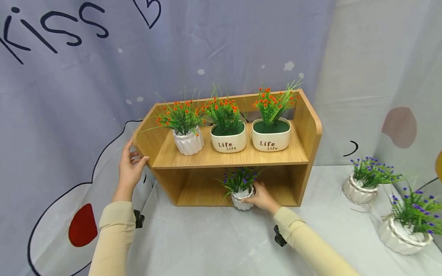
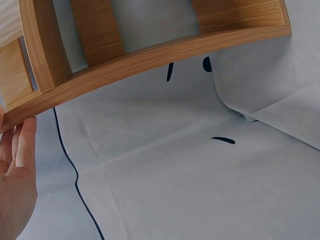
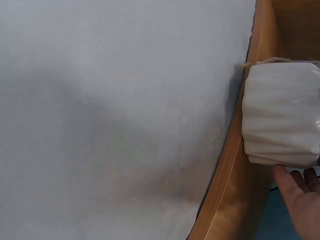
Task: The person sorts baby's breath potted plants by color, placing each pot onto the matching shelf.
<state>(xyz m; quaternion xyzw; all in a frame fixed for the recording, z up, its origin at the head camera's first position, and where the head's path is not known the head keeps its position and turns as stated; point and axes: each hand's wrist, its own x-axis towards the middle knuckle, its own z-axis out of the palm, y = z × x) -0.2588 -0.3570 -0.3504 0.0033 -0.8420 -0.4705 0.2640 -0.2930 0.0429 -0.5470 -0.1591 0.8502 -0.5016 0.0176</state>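
Observation:
A two-tier wooden shelf (image 1: 230,165) stands before me. My left hand (image 1: 130,168) holds its left side panel, thumb toward the front and fingers on the outer side; in the left wrist view the fingers (image 2: 25,147) meet the panel's edge. My right hand (image 1: 261,197) grips a white pleated flowerpot (image 1: 241,201) with purple flowers, at the front edge of the lower tier. The right wrist view shows this pot (image 3: 282,115) close up, with thumb and fingers at its side. Part of the pot's right side is hidden by the hand.
The upper tier carries a white pleated pot (image 1: 188,142) and two oval "Life" pots (image 1: 228,142), all with orange flowers. Two more purple-flowered pots, a farther one (image 1: 359,191) and a nearer one (image 1: 402,237), stand on the white cloth to the right. A printed curtain (image 1: 221,46) hangs behind.

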